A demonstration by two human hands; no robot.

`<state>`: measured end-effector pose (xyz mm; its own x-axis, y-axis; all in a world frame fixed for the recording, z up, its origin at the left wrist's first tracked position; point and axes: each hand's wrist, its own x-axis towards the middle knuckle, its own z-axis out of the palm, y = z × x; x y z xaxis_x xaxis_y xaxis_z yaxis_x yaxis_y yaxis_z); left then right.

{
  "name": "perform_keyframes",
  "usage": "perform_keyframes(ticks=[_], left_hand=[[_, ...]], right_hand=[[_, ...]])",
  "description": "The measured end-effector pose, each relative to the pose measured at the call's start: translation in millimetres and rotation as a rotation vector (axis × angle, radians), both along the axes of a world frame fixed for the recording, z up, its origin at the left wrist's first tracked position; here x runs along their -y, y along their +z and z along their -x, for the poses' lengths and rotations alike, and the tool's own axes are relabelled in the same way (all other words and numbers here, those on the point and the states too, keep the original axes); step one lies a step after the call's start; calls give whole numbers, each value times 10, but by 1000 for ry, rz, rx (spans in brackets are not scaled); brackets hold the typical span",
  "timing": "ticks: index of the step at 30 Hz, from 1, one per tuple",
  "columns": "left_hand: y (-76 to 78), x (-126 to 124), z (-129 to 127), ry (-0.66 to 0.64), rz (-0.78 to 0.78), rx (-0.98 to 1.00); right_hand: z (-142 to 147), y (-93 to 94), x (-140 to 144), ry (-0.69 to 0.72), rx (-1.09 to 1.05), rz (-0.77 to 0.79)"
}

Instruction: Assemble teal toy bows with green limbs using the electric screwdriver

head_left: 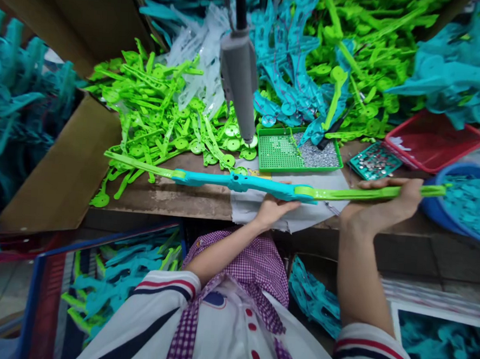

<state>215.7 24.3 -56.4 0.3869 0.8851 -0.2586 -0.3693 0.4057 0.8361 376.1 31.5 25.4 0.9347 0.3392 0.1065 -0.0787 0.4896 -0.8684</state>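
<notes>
A long plastic piece [240, 183], turquoise in the middle with a light-green arm at each end, lies level across my view just above the bench edge. My left hand [274, 207] is closed on the turquoise middle from below, its fingers partly hidden behind it. Further right, my right hand [397, 202] wraps round the right green arm [353, 194]. The left green arm [139, 163] sticks out free over the bench. Above the middle hangs a grey power screwdriver [238, 82], tip down, apart from the piece. Under my left hand is a white sheet [246, 209].
A green tray [279, 163] holds small metal screws. Loose green parts [147, 103] and turquoise parts [288, 58] are heaped behind. At right stand a red basket [432, 164] and a blue tub [436, 205]. A cardboard flap [65, 169] leans at left.
</notes>
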Motion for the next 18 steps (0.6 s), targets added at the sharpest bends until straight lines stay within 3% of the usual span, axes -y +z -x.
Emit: perform_keyframes(ticks=[4, 6, 7, 10, 12, 13, 18], left_hand=[[53, 196, 535, -232, -131, -215], [157, 334, 902, -315, -418, -370], [221, 378, 1087, -277, -622, -482], [418, 302, 1559, 35, -1107, -870], [519, 77, 1763, 150, -1244, -1117], [555, -66, 1829, 142, -1262, -1221], [634, -632, 1888, -329, -1234, -1410]], right_hand=[[16, -253, 76, -65, -68, 8], [33, -327, 65, -136, -79, 12], [46, -346, 44, -187, -77, 15], [110, -351, -65, -352, -71, 45], [160, -337, -147, -401, -64, 80], [182, -328, -179, -395, -57, 95], [146, -278, -191, -211, 3, 108]])
